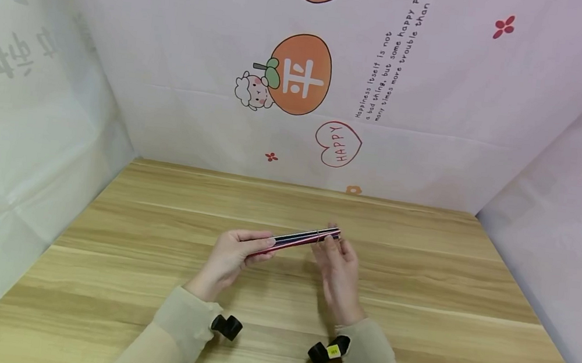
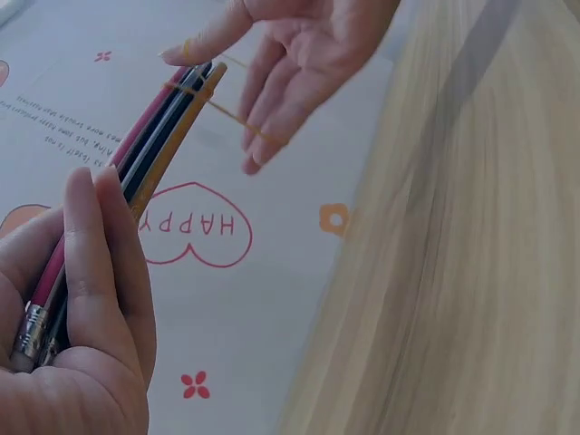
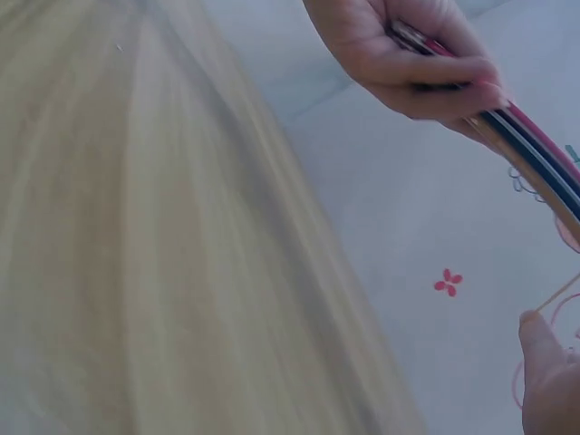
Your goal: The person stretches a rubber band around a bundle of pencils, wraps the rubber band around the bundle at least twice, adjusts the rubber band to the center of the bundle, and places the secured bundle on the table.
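In the head view, I held the pencils (image 1: 296, 240) above the table (image 1: 415, 310). My left hand (image 1: 231, 254) pinched their left end between thumb and fingers; my right hand (image 1: 336, 268) was at their other end, thumb against them. The cloth (image 1: 190, 78) stood behind the pencils, its red heart (image 1: 338, 144) above them.

In the left wrist view, my left fingers lay pressed together around the pencils, pink, dark and yellow, with silver ferrules (image 2: 33, 328) by my palm. The band (image 2: 243, 121) crossed their far end and ran taut to my right hand, whose fingers were extended, thumb spread away from them.

In the right wrist view, my left hand gripped the pencils. Below them, the band met a right fingertip; I could not tell there how the other right fingers lay.
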A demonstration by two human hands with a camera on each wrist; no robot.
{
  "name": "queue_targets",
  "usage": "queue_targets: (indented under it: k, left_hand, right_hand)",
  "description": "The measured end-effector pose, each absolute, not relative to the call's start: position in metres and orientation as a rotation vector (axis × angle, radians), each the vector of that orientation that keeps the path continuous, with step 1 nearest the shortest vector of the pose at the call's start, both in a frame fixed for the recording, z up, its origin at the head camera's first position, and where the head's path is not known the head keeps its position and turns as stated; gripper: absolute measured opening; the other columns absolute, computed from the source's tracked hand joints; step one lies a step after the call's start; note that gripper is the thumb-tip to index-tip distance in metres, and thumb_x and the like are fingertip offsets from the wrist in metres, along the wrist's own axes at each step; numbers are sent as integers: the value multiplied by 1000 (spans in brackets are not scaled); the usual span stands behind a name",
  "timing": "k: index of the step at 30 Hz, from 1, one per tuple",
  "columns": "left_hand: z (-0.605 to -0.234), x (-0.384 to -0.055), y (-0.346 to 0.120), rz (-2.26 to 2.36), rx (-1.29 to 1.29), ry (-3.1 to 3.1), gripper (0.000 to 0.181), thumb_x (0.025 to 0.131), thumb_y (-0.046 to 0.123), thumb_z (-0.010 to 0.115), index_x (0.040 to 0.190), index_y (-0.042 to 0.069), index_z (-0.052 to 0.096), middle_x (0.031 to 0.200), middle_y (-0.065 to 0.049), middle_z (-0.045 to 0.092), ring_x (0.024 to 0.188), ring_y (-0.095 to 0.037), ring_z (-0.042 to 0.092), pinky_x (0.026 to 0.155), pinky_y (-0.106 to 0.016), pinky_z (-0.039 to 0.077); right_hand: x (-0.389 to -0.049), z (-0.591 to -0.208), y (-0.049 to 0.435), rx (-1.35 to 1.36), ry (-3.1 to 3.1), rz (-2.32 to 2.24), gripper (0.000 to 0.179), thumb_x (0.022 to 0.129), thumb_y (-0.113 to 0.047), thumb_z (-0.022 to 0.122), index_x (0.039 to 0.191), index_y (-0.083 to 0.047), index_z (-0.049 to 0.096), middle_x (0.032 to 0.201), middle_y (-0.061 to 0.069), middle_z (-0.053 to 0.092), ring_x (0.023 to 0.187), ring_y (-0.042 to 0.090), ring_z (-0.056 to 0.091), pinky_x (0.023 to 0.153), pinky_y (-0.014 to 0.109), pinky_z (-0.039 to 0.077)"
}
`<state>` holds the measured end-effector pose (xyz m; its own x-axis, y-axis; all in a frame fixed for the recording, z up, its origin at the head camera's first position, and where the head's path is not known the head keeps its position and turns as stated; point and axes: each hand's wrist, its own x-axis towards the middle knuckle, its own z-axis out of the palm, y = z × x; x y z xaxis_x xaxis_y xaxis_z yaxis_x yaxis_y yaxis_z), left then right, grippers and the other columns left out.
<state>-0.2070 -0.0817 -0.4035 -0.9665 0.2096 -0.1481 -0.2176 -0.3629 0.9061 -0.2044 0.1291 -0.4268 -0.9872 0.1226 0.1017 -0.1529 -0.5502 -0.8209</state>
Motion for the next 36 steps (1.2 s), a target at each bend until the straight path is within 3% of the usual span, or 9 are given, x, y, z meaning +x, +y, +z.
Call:
queue_targets:
  k: [3,6,11,15,18,21,29,36]
  left_hand:
    - [-402,-207,-83,2342,30,1672,42,89,-3,68,127,-17,57,94,-12,75,71,-12,74,72,-23,63]
    - [-402,-207,-85,2297,63,1720,43,88,-1,70,126,-17,58,95,-14,75,71,-13,74,71,-24,63]
    - [-402,-208,-87,2233,89,1761,40,88,-2,71,124,-16,60,95,-16,75,71,-15,74,70,-24,63]
    - [-401,-208,-91,2186,101,1798,38,88,-2,70,122,-16,61,93,-16,75,73,-17,75,68,-22,63]
    - [-398,-207,-93,2163,111,1821,37,88,-1,70,121,-16,62,93,-16,75,74,-18,75,68,-22,63]
    - [-397,-206,-93,2159,123,1828,36,88,0,71,120,-15,63,93,-15,75,75,-19,75,69,-23,63]
    - [-398,-208,-95,2156,134,1808,39,86,-1,72,119,-18,61,91,-15,75,73,-17,74,68,-24,63]
    - [-397,-209,-99,2123,152,1763,47,84,-4,73,124,-21,56,97,-18,75,77,-17,75,73,-25,64]
  right_hand:
    - [-205,-421,136,72,-1446,2609,50,99,1,54,147,4,40,146,3,50,109,12,68,98,30,57]
    - [-205,-418,140,93,-1519,2596,54,98,5,55,148,8,36,152,12,43,110,14,69,96,29,58]
    - [-205,-415,144,156,-1618,2576,49,95,6,60,141,11,46,141,9,58,105,17,71,94,31,59]
    - [-205,-415,147,253,-1677,2593,32,91,7,63,123,5,65,120,5,71,102,18,72,90,32,61]
    - [-205,-413,149,291,-1709,2618,24,89,8,65,109,-4,73,112,3,73,103,16,71,88,32,62]
    - [-205,-412,150,290,-1739,2633,26,89,9,65,106,-8,74,114,3,71,107,16,70,88,32,62]
    - [-205,-410,152,292,-1861,2625,40,88,13,61,127,10,59,115,-1,72,104,14,69,87,31,62]
    - [-207,-412,156,391,-1934,2630,55,89,12,61,141,9,45,124,-6,68,94,13,72,86,28,62]
